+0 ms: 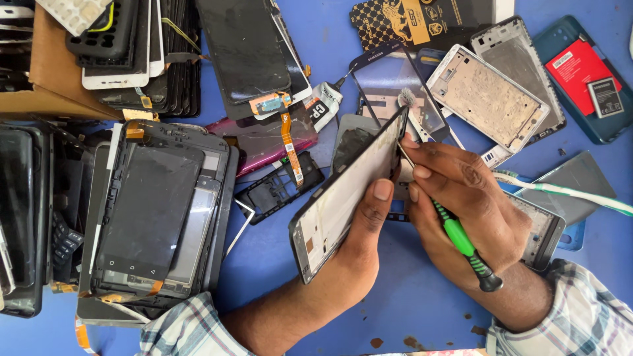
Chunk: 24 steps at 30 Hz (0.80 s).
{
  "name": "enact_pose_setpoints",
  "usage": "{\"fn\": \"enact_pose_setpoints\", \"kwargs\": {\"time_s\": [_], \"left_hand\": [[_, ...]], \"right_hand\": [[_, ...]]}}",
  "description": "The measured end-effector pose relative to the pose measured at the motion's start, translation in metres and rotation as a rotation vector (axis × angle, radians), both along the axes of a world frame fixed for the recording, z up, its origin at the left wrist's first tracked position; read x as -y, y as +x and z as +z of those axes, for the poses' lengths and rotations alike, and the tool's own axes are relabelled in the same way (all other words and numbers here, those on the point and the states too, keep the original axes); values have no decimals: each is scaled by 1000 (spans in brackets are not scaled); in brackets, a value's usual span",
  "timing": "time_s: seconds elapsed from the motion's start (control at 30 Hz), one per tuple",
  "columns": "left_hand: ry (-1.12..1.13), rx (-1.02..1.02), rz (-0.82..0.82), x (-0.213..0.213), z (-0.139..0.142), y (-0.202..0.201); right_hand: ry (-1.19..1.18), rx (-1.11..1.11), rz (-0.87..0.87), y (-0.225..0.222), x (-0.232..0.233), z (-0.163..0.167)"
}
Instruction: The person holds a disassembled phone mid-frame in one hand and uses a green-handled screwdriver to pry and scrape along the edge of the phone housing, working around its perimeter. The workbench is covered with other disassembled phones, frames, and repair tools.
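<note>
The left hand (pixel 359 227) holds a phone frame (pixel 346 198) tilted up on edge, its pale inner face turned toward the right hand; the thumb is pressed flat on that face and the other fingers are wrapped behind it, so they are clamped on the frame. The right hand (pixel 468 204) has its fingers closed around a green-handled brush (pixel 455 231), gripped like a pen, with the bristled tip (pixel 405 97) standing just past the frame's top corner, beyond the fingertips.

Judging from this, the cleaning of the frame looks to be in progress: the inner face shows a mostly clear, light surface with some brownish patches near the lower end, close to the left palm, so that end seems to remain to be done. I cannot tell whether the bristles touch the frame.

Beyond the right fingers lie bare metal frames (pixel 488 99) on the blue counter (pixel 409 290); outside the left hand sits a stack of dark phone screens (pixel 151 217).
</note>
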<state>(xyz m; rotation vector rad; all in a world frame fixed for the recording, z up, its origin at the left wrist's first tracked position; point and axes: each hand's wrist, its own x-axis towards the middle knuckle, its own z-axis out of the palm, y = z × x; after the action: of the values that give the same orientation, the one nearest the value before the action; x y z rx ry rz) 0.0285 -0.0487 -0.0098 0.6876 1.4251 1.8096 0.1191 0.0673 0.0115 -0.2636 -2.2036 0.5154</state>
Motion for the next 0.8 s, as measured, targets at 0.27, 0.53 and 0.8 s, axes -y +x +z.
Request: {"fn": "enact_pose_setpoints", "kwargs": {"time_s": [0.27, 0.53, 0.8], "left_hand": [[17, -64, 43, 0, 1, 0], [-3, -76, 85, 1, 2, 4], [25, -8, 50, 0, 3, 6]], "right_hand": [[14, 48, -3, -1, 1, 3], [55, 62, -14, 0, 4, 1], [46, 77, -67, 1, 8, -2]]}}
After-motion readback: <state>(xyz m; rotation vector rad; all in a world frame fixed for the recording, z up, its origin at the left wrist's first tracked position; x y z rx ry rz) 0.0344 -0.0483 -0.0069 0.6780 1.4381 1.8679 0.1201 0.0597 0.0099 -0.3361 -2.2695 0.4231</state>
